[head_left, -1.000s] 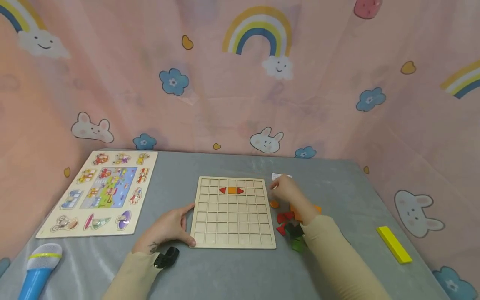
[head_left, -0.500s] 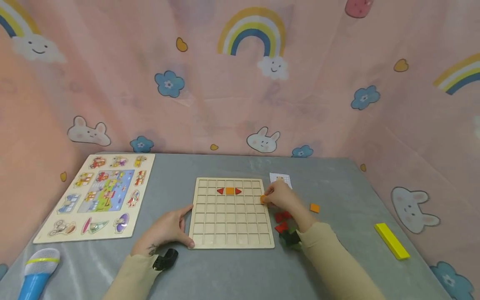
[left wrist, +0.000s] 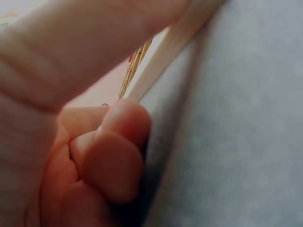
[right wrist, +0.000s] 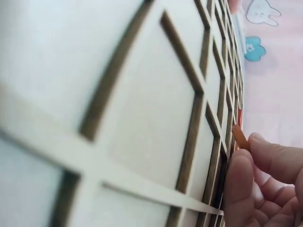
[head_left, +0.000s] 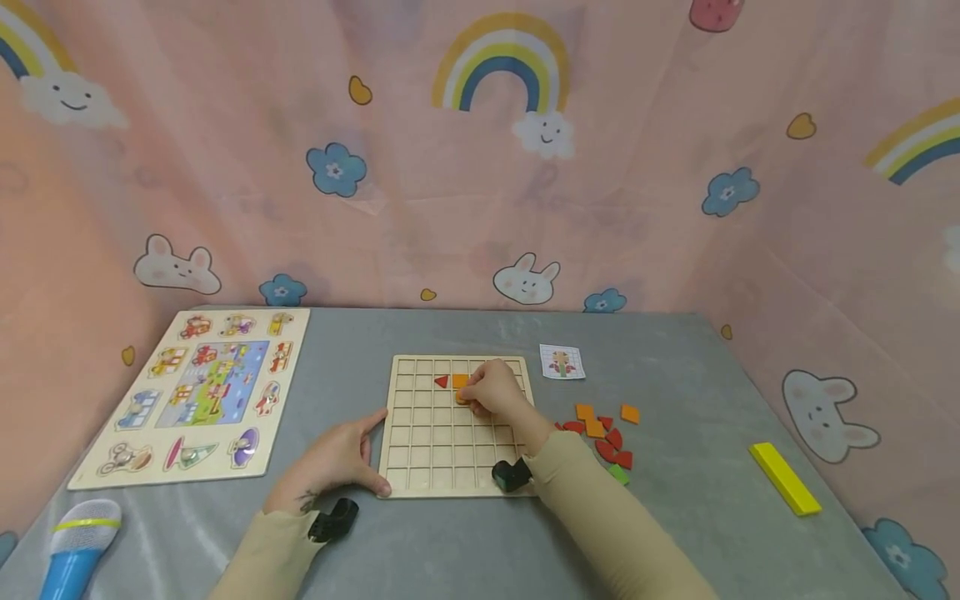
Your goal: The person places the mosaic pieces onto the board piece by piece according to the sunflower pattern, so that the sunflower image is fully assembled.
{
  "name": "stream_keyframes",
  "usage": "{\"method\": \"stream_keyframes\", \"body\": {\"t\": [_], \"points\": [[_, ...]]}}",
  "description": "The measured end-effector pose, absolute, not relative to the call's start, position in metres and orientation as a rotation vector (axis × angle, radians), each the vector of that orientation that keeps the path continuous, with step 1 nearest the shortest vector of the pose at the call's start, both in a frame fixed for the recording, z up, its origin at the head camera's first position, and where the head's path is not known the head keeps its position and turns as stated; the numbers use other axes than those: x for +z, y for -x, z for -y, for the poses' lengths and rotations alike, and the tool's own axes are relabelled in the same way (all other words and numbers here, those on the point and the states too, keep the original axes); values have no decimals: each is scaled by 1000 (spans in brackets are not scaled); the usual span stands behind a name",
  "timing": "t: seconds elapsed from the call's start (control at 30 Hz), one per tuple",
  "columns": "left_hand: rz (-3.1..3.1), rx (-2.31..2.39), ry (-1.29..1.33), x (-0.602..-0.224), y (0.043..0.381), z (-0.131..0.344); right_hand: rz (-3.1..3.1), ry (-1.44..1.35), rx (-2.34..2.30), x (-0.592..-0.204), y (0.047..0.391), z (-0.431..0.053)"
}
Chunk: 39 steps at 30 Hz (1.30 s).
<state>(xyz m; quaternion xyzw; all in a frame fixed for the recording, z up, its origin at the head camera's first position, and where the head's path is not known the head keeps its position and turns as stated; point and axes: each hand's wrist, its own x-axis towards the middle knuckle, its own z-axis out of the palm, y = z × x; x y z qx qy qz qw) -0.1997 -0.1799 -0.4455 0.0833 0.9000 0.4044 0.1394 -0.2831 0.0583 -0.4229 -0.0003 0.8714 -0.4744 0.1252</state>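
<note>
Probably light and stiff, the orange piece (head_left: 460, 398) at frame centre suits the right hand (head_left: 495, 390) pinching its edge; the left hand (head_left: 341, 457), spread wide, touches the board (head_left: 431, 458).

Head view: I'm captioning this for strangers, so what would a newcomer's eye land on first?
Probably the pink rainbow-print backdrop filling the upper half. Next, the pale gridded board near the middle of the grey table, where the right hand pinches an orange piece and the left hand touches the left edge. The bright yellow bar at far right likely follows.
</note>
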Motion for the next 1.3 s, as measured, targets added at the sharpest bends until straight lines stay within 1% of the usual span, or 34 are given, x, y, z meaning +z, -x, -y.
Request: {"method": "stream_keyframes", "body": {"t": [0.27,0.43,0.53,0.63,0.7,0.8,0.83,0.93,1.07,1.13,1.3], "points": [[-2602,1177,-248,-446,199,179,-2629,34,-1277,-423,285,-58],[-2595,1189,-235,-447,199,179,-2661,108,-1199,-404,284,-78],[-2593,1196,-237,-447,199,178,-2742,163,-1077,-387,284,-109],[-2598,1194,-229,-447,199,178,-2863,229,-877,-382,286,-153],[-2599,1193,-213,-446,199,178,-2893,225,-776,-384,285,-184],[-2598,1194,-205,-446,199,178,-2890,120,-617,-391,281,-223],[-2593,1198,-203,-446,199,179,-2865,72,-572,-393,279,-233],[-2576,1213,-210,-446,199,181,-2851,87,-448,-400,273,-255],[-2568,1219,-222,-445,199,183,-2851,163,-333,-404,267,-264],[-2566,1220,-231,-445,199,183,-2853,155,-320,-404,267,-264],[-2555,1209,-276,-445,200,182,-2878,174,-443,-396,272,-247]]}}
